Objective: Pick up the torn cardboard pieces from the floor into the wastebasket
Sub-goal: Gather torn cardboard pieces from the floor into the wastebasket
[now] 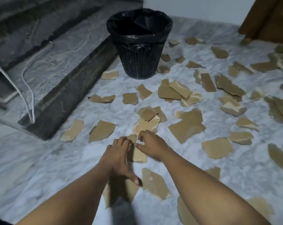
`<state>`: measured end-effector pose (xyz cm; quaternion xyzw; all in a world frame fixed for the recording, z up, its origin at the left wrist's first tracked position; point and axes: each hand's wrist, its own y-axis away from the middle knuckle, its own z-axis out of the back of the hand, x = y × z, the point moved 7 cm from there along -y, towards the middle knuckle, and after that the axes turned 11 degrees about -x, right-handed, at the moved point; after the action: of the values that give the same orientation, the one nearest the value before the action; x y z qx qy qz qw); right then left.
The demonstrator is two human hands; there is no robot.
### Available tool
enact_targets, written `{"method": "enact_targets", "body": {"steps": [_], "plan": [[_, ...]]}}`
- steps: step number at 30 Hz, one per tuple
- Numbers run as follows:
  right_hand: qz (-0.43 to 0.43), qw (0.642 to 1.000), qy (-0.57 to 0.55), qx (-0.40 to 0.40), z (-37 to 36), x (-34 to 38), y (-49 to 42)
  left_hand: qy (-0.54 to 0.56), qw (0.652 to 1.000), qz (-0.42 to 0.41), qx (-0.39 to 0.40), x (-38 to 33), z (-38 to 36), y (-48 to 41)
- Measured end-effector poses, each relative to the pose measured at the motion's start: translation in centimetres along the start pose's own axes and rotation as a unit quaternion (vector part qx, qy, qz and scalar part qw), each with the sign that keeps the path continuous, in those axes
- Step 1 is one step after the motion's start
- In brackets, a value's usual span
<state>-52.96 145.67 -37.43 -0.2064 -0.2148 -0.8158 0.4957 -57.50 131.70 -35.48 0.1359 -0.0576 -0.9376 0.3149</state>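
Observation:
Several torn brown cardboard pieces (187, 125) lie scattered over the marble floor. A black mesh wastebasket (140, 62) with a black bag liner stands upright at the back centre, about an arm's length beyond my hands. Both hands are low over one pale cardboard piece (139, 155) near the middle. My left hand (119, 157) has its fingers stretched forward onto that piece's left edge, thumb spread back. My right hand (149, 143) has its fingers curled, and thumb and fingers pinch the piece's top edge. Motion blur softens the fingertips.
A dark stone step (64, 95) runs diagonally along the left, with a white cable (28, 88) hanging over it. A wooden door (267, 18) and white wall close the back right. More pieces lie under my forearms (153, 182) and out to the right edge.

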Motion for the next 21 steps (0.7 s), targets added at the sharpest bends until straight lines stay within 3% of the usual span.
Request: {"method": "enact_targets", "body": {"steps": [3,10,13,17,19,21], "plan": [[-0.007,0.998,0.025,0.05,-1.3,-0.5,1.8,-0.038,0.998,-0.032,0.026,1.5,-1.2,1.0],[-0.012,0.995,0.096,0.031,-2.2,0.2,1.4,-0.055,0.994,-0.004,0.095,2.5,-2.2,1.4],[-0.045,0.995,0.056,0.064,-2.1,0.3,1.0,-0.016,0.991,0.035,0.128,2.2,-2.5,1.0],[-0.132,0.98,-0.114,0.093,-0.6,-0.6,0.9,0.098,0.977,0.093,0.168,2.1,-2.4,0.6],[-0.145,0.977,-0.087,0.129,0.9,-1.2,1.1,0.103,0.965,0.092,0.225,1.8,-1.8,0.8],[-0.183,0.957,-0.062,0.217,1.4,-1.9,2.3,0.037,0.954,0.071,0.289,1.6,-1.7,1.8]]}}
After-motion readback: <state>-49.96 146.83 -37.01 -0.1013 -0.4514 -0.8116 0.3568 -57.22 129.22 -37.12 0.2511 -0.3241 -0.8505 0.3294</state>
